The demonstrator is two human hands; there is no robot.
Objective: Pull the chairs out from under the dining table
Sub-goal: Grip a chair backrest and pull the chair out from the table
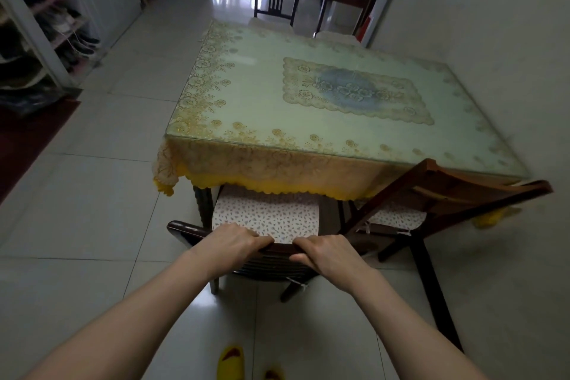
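Where both hands (234,244) grip, dark wooden chair (185,233).

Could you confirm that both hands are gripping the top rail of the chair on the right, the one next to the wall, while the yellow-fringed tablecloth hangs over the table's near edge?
Not quite: the left hand and right hand have their grip on the top rail of the left chair, not the right chair by the wall. The head view shows this. The yellow-fringed tablecloth does hang over the table's near edge.
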